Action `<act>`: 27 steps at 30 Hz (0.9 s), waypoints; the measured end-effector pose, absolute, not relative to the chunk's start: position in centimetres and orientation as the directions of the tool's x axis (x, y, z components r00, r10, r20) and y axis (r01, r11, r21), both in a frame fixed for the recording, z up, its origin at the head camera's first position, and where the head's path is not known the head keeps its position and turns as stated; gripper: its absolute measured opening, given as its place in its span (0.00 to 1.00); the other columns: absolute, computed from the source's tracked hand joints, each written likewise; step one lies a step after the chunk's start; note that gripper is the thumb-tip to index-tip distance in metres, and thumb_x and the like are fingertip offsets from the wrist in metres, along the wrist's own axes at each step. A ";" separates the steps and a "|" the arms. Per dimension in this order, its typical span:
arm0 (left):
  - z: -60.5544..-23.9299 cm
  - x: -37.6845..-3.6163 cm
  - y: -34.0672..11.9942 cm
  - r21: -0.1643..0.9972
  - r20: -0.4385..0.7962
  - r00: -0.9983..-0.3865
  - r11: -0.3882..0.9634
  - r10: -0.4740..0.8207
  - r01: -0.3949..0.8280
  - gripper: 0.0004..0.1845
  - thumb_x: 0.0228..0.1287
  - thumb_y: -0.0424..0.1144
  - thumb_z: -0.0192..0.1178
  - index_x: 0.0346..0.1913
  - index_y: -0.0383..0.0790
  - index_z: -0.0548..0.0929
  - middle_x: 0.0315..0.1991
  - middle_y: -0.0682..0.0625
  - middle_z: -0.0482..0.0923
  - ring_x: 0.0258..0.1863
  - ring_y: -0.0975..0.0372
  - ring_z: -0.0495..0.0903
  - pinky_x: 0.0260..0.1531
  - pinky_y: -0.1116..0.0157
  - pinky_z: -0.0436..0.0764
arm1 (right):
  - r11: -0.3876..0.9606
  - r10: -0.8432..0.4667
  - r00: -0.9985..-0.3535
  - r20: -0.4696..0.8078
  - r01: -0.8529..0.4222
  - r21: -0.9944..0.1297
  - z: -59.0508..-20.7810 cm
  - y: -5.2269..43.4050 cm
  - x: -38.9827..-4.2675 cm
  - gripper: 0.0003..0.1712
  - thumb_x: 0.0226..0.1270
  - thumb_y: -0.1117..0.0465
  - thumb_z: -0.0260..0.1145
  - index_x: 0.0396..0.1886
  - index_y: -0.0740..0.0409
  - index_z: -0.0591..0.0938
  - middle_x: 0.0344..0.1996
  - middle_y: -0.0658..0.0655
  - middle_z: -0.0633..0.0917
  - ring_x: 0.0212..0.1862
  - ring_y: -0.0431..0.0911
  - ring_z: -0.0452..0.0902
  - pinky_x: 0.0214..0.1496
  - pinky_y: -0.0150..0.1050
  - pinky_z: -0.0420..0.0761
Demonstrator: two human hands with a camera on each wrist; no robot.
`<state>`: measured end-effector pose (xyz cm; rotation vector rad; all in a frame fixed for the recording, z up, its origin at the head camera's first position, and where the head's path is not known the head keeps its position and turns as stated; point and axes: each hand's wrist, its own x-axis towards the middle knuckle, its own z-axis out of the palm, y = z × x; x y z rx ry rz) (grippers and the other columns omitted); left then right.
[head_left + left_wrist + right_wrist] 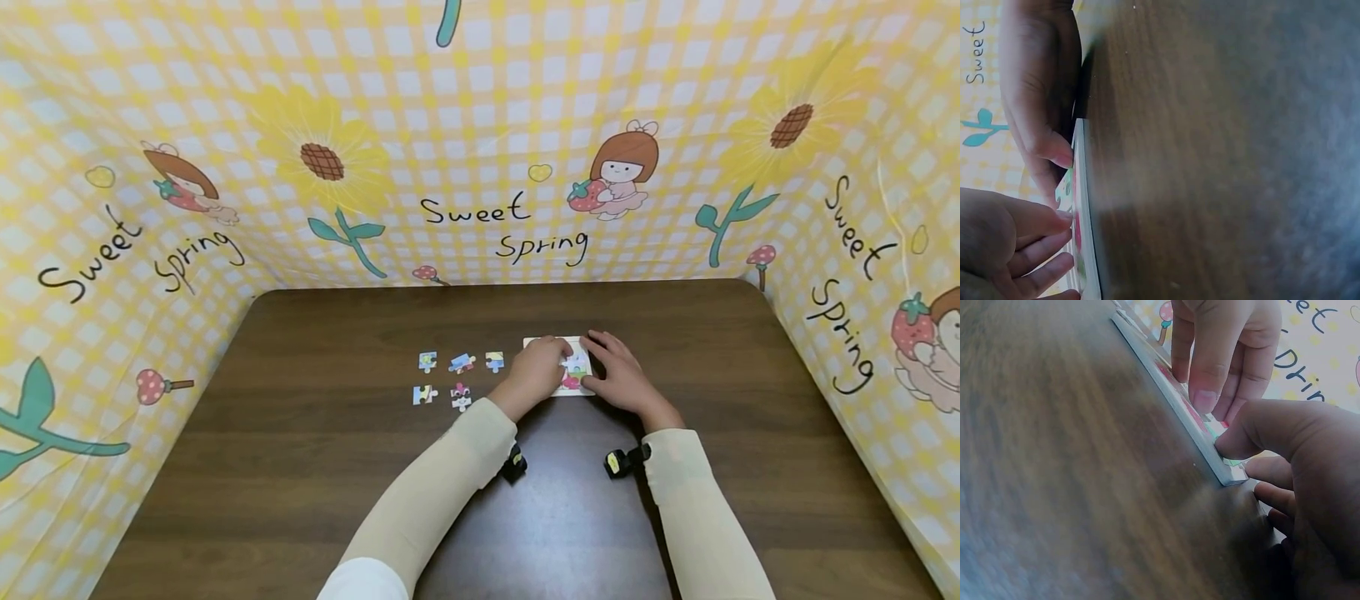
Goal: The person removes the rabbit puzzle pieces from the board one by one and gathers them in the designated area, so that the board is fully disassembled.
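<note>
A small white-framed jigsaw board (576, 367) with colourful pieces in it lies flat on the dark wooden table (315, 467). My left hand (536, 371) covers its left part, fingertips pressed down onto the picture, as the right wrist view shows (1222, 344). My right hand (622, 379) lies over the board's right side. Its thumb (1241, 440) presses on the board's near corner (1229, 475), with the other fingers curled loosely on the table beside it. In the left wrist view the board's edge (1082, 206) runs between my left hand (997, 244) and my right hand (1038, 81).
Several loose jigsaw pieces (461, 379) lie in two short rows just left of the board. A yellow checked cloth (480, 150) printed with sunflowers walls the table in at the back and both sides. Small cameras (626, 460) hang from both wrists.
</note>
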<state>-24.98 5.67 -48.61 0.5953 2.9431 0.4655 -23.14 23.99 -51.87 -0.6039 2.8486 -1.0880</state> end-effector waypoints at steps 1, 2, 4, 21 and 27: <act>-48.6 -24.9 5.7 0.312 -0.042 -0.923 0.882 0.383 0.352 0.15 0.64 0.35 0.59 0.53 0.48 0.83 0.49 0.53 0.80 0.50 0.58 0.78 0.39 0.60 0.81 | 0.679 -0.368 -0.924 0.107 -0.345 -0.648 -51.8 24.0 -23.1 0.39 0.63 0.61 0.65 0.73 0.62 0.64 0.73 0.64 0.58 0.75 0.61 0.43 0.68 0.64 0.50; -48.6 -24.9 5.8 0.307 -0.041 -0.927 0.887 0.374 0.344 0.15 0.64 0.35 0.59 0.53 0.49 0.83 0.49 0.53 0.80 0.50 0.58 0.78 0.38 0.59 0.81 | 0.679 -0.368 -0.924 0.107 -0.345 -0.648 -51.8 23.9 -23.1 0.39 0.63 0.61 0.65 0.73 0.62 0.64 0.73 0.64 0.58 0.75 0.61 0.43 0.68 0.64 0.50; -48.6 -24.9 5.8 0.301 -0.037 -0.932 0.894 0.360 0.333 0.15 0.65 0.35 0.59 0.52 0.50 0.83 0.50 0.53 0.80 0.51 0.58 0.78 0.38 0.58 0.81 | 0.677 -0.368 -0.923 0.107 -0.346 -0.650 -51.8 23.9 -23.2 0.39 0.63 0.61 0.65 0.73 0.62 0.64 0.73 0.64 0.58 0.75 0.61 0.43 0.68 0.64 0.50; -48.9 -24.7 5.7 0.294 0.004 -0.941 0.899 0.339 0.325 0.12 0.65 0.39 0.61 0.50 0.49 0.85 0.50 0.53 0.80 0.50 0.59 0.79 0.38 0.57 0.82 | 0.683 -0.362 -0.926 0.106 -0.340 -0.647 -52.0 23.9 -23.2 0.39 0.63 0.60 0.65 0.73 0.60 0.64 0.74 0.62 0.58 0.75 0.60 0.43 0.69 0.64 0.49; -48.9 -24.8 5.6 0.308 0.002 -0.940 0.894 0.342 0.326 0.12 0.65 0.39 0.60 0.50 0.49 0.85 0.50 0.53 0.81 0.49 0.59 0.80 0.38 0.58 0.82 | 0.682 -0.364 -0.926 0.101 -0.339 -0.648 -52.1 23.8 -23.2 0.39 0.63 0.60 0.65 0.73 0.61 0.63 0.73 0.63 0.58 0.75 0.60 0.43 0.69 0.64 0.49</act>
